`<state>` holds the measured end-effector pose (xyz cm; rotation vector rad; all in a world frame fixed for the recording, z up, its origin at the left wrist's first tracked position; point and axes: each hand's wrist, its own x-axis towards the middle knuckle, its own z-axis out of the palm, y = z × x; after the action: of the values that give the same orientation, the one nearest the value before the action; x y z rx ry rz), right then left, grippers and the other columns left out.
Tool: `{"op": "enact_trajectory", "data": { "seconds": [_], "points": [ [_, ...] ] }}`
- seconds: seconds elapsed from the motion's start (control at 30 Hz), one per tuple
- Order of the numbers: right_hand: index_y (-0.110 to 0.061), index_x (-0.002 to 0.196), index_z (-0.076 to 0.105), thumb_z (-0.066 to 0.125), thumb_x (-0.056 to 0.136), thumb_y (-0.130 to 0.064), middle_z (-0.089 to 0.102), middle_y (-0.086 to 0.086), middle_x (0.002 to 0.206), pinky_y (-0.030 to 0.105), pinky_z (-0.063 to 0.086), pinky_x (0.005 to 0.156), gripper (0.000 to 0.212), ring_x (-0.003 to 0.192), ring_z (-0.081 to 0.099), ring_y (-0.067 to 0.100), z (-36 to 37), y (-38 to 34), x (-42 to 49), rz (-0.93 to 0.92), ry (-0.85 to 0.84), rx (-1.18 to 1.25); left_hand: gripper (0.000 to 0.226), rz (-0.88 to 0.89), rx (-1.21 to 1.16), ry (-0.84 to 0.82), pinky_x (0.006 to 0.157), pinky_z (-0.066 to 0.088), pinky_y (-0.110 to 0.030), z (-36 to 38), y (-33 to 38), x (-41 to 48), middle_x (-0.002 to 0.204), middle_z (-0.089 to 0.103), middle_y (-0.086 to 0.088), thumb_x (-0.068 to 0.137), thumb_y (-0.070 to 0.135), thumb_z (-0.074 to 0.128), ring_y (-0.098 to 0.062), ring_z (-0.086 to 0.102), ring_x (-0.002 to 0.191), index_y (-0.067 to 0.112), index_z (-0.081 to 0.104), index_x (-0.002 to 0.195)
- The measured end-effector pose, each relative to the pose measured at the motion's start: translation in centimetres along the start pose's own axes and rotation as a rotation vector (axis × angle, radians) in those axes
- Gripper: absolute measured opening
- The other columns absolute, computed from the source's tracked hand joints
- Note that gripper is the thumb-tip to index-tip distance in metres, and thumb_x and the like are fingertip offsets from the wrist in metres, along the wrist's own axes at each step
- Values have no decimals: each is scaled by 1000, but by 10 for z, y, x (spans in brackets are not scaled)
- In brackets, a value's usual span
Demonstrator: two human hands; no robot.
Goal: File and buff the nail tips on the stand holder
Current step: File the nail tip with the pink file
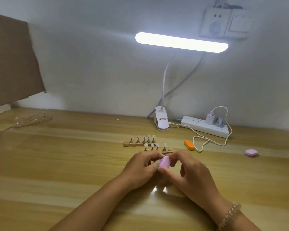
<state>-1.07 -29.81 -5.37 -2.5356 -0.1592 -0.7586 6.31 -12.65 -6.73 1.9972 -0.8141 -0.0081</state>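
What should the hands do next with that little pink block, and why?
Probably rub the small pink buffer block back and forth over whatever is pinched beside it. Both hands, left hand and right hand, close on the block just in front of the near wooden stand holder, where one metal spot stands bare. A nail tip off it may be in the fingers, but that is hidden.

Pink buffer block (164, 163) between both hands' fingers (163, 170), just before two wooden nail-tip stands (137, 144) on the desk (57, 155).
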Motion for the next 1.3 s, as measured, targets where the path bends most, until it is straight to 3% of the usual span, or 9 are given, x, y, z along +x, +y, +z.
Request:
{"op": "enact_trajectory", "data": {
  "seconds": [0.1,0.23,0.3,0.43,0.53,0.7,0.83,1.0,1.3],
  "points": [
    [-34,90,60,54,80,-69,61,-18,86,31,45,61,38,60,46,-2,0,5,2,87,11,22,12,5,27,9,62,41,-30,1,-2,0,87,71,20,96,28,62,-5,47,60,30,73,94],
    [-33,90,60,51,79,-74,59,-19,85,25,42,56,43,60,48,0,0,3,2,17,-10,29,12,16,15,9,61,37,-24,0,-1,1,82,68,23,92,31,59,0,48,62,33,71,91],
    [-32,89,60,49,77,-76,62,-18,85,29,45,61,46,63,50,3,-1,6,3,97,18,45,11,18,14,10,61,36,-25,1,-2,1,86,71,21,97,29,61,0,45,58,31,72,94],
    [-33,88,59,54,78,-73,58,-19,84,27,44,54,42,58,45,-2,2,3,1,-18,3,-6,14,0,-29,12,60,42,-28,0,-2,2,92,72,12,99,20,58,-7,52,65,28,70,97],
    [-33,88,59,53,76,-73,61,-18,84,30,45,60,42,63,50,2,1,11,4,84,35,59,11,11,-3,12,60,39,-25,0,-2,1,93,73,16,98,25,61,1,46,57,29,71,99],
    [-30,93,64,69,84,-42,62,-16,76,24,42,53,16,57,51,-4,3,8,4,-10,117,50,12,10,110,-20,63,35,-23,1,-3,-2,93,69,27,92,40,62,8,49,64,40,71,100],
    [-32,91,66,64,91,-36,70,-20,78,18,39,58,5,69,63,-2,0,12,10,98,-30,297,10,23,91,-26,62,35,-26,2,-2,-1,90,69,27,94,39,61,1,45,57,40,70,98],
    [-26,108,66,73,84,-33,71,-11,85,15,36,50,25,47,53,5,-2,11,8,112,-55,351,15,23,45,-24,64,42,-32,1,-2,-1,93,69,24,95,39,59,-3,45,58,36,71,103],
    [-33,84,59,55,73,-78,62,-18,79,28,43,55,47,59,51,4,0,7,3,52,37,86,14,13,4,-2,63,50,-41,-1,0,-1,87,71,18,94,30,63,-10,53,60,42,70,92]
  ]
}}
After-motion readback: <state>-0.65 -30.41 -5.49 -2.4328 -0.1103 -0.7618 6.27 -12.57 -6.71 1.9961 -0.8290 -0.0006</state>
